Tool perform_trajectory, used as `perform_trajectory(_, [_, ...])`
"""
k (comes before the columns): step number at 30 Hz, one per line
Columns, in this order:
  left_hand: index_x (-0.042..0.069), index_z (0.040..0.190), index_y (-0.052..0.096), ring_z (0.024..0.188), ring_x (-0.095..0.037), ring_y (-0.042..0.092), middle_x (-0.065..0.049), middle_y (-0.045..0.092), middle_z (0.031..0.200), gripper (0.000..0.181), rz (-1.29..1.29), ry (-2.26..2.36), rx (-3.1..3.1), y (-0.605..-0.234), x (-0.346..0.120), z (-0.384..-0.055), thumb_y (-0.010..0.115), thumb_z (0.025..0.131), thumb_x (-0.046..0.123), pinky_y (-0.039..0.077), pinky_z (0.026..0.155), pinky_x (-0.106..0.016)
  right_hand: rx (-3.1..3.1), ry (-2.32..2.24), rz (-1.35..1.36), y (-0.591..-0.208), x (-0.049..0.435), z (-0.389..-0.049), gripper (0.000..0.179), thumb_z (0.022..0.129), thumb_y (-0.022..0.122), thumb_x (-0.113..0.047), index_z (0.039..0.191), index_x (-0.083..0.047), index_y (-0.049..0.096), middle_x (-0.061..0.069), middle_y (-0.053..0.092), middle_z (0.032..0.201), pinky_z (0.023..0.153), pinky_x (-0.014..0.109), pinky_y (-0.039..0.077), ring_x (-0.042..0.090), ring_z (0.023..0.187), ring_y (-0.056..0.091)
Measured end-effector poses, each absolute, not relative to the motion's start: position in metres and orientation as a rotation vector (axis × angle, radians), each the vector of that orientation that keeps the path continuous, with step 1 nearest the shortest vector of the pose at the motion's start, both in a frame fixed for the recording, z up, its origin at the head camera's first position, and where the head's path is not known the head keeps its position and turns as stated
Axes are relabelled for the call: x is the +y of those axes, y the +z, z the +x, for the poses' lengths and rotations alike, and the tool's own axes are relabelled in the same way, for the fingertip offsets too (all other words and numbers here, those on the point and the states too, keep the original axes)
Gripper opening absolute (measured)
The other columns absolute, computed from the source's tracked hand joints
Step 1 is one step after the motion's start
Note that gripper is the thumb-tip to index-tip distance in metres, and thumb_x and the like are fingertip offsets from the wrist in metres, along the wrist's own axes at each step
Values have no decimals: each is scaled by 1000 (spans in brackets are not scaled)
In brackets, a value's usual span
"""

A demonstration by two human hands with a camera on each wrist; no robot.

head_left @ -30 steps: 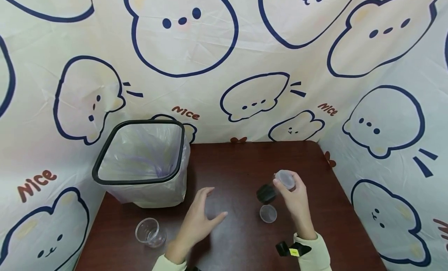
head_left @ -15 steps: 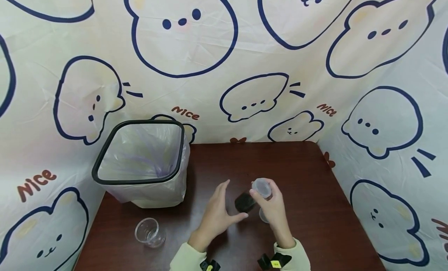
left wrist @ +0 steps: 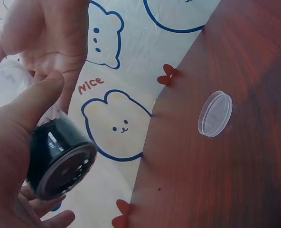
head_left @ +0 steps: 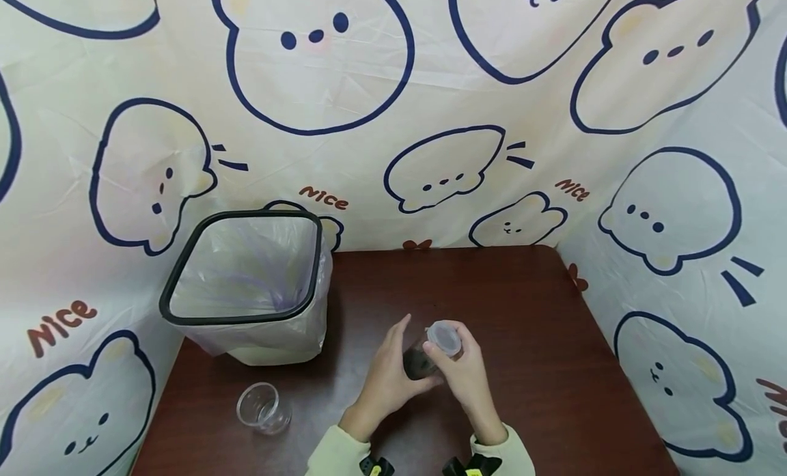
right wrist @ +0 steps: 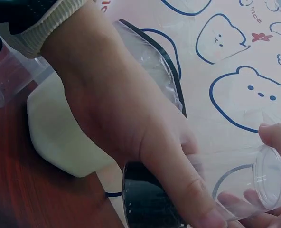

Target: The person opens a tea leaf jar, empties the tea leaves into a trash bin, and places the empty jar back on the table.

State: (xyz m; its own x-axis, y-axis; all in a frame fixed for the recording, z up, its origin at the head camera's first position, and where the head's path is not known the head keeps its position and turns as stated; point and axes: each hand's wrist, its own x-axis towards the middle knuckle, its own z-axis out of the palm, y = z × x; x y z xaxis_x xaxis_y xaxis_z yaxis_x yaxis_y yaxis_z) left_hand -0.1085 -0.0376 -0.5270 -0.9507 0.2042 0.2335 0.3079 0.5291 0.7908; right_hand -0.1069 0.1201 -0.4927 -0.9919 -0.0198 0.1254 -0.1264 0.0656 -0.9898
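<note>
A clear plastic cup with dark contents at one end lies tilted between my two hands. My left hand grips its dark end, the thumb along its side in the left wrist view. My right hand holds the clear, rimmed end, which faces up and right. In the right wrist view the dark end is partly covered by the left thumb. A clear round lid lies on the table in the left wrist view; in the head view my right hand hides it.
A bin with a dark rim and a translucent liner stands at the back left of the brown table. A second clear cup stands in front of it. Patterned cloth hangs behind the table.
My right hand has brought the cup leftward, away from the lid's place. My left hand has moved right and up to meet it and now grips the dark end.
</note>
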Motion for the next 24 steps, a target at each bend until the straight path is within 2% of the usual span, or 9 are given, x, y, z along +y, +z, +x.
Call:
perform_trajectory(3, [7,158,28,136,-35,48,-14,41,155,114,-480,-1419,-2642,-529,-37,-108,92,72,44,44,105,-55,-2238,2101,145,-492,119,-105,39,90,75,-4,126,1,60,15,68,119,86,28,53,17,103,65])
perform_trajectory(7, [7,158,28,134,-30,52,-13,48,150,105,-508,-1476,-2621,-530,-35,-108,91,77,30,45,104,-53,-2254,2069,126,-492,117,-105,42,89,77,-6,127,-1,60,12,67,119,85,28,52,18,103,64])
perform_trajectory(11, [6,154,35,127,-26,57,-12,57,141,93,-501,-1540,-2591,-532,-34,-108,88,79,17,47,102,-50,-2217,2103,139,-492,114,-104,49,89,75,-3,132,2,54,15,62,123,85,26,51,15,104,63])
perform_trajectory(14, [7,144,46,115,-22,62,-9,63,132,78,-485,-1559,-2574,-535,-33,-107,87,78,14,52,95,-45,-2137,2197,190,-493,112,-103,56,89,72,4,137,8,44,22,59,128,90,24,51,14,110,62])
perform_trajectory(17, [8,129,55,101,-18,65,-6,67,117,61,-483,-1531,-2549,-537,-31,-107,87,77,10,54,87,-40,-2077,2240,212,-494,110,-103,62,87,71,8,139,10,39,22,59,131,94,22,49,12,114,61])
perform_trajectory(20, [9,119,58,92,-15,64,-3,67,107,53,-475,-1488,-2540,-540,-30,-107,88,75,10,54,80,-36,-2027,2253,188,-495,108,-103,63,86,71,10,140,7,38,16,61,130,94,22,49,12,115,62])
perform_trajectory(24, [10,117,59,89,-14,63,-2,67,104,51,-450,-1456,-2538,-540,-27,-107,88,75,10,54,79,-35,-1948,2293,133,-495,104,-103,61,86,70,13,137,2,40,8,64,125,95,24,50,16,114,63])
